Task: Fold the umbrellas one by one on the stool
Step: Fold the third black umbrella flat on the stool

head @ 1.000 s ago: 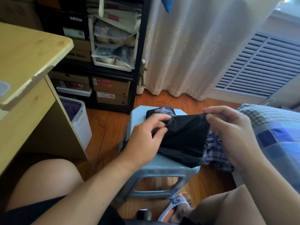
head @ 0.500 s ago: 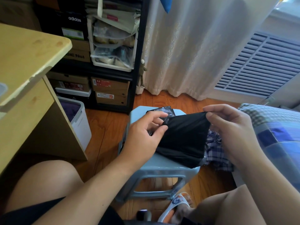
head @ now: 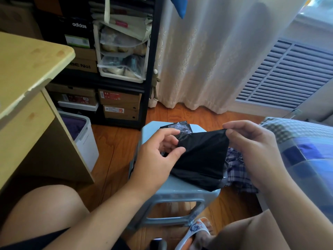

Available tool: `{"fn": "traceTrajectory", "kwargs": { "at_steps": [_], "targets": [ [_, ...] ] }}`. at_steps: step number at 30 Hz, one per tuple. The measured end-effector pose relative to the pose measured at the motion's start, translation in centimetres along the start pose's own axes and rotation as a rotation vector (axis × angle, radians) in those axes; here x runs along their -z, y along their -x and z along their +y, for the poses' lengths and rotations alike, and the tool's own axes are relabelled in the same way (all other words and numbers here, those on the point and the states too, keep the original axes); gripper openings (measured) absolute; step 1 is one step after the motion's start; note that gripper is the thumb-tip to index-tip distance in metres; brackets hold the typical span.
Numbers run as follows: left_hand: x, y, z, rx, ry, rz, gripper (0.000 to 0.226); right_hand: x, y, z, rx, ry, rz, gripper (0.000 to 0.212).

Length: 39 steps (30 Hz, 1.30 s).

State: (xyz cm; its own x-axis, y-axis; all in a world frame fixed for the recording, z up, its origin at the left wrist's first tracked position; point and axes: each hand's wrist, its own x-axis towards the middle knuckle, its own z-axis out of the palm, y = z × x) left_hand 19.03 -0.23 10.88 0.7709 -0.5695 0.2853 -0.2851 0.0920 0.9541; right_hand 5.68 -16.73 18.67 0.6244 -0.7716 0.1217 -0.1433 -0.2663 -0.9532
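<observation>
black umbrella (head: 201, 159) lies across the light-blue stool (head: 173, 193), canopy partly lifted. right hand (head: 252, 150) pinches the canopy's upper corner. left hand (head: 158, 159) holds the left edge between thumb and curled fingers. plaid umbrella (head: 237, 174) just beside the stool, right side

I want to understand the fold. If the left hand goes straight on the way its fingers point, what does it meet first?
Most likely the black umbrella cloth. The left hand points to the right, its fingertips already at the cloth's left edge above the stool. Depth is unclear, so actual contact cannot be confirmed.
</observation>
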Motion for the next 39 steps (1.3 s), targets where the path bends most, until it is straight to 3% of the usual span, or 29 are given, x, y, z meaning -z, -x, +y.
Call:
{"fn": "traceTrajectory", "kwargs": {
  "at_steps": [7,15,21,26,28,32,34,39],
  "targets": [
    [-0.1,0.1,0.9,0.151,-0.004,-0.058,0.045,-0.3,-0.2,-0.2,0.009,-0.033,0.013,0.013],
    [0.5,0.0,1.3,0.126,-0.076,-0.091,0.037,-0.4,-0.5,-0.3,0.019,-0.035,0.026,0.015],
    [0.1,-0.6,1.1,0.341,0.439,0.056,0.033,-0.6,-0.5,0.1,0.035,-0.042,0.016,0.018],
    [0.3,-0.9,1.0,0.345,0.653,0.173,0.024,-0.2,-0.4,0.6,0.044,-0.038,0.004,0.019],
    [0.5,-0.9,1.1,0.275,0.596,0.177,0.024,0.0,-0.4,0.7,0.052,-0.036,0.005,0.021],
    [1.3,-1.2,1.0,0.016,0.169,0.199,0.021,0.1,-0.4,0.4,0.053,-0.024,0.003,0.017],
    [1.7,-1.7,0.8,-0.019,0.104,0.165,0.021,0.0,-0.5,0.4,0.053,-0.009,0.001,0.016],
    [2.0,-3.5,-0.6,0.103,-0.050,-0.290,0.043,-0.1,-0.9,0.4,0.064,0.003,-0.013,0.016]
  ]
}}
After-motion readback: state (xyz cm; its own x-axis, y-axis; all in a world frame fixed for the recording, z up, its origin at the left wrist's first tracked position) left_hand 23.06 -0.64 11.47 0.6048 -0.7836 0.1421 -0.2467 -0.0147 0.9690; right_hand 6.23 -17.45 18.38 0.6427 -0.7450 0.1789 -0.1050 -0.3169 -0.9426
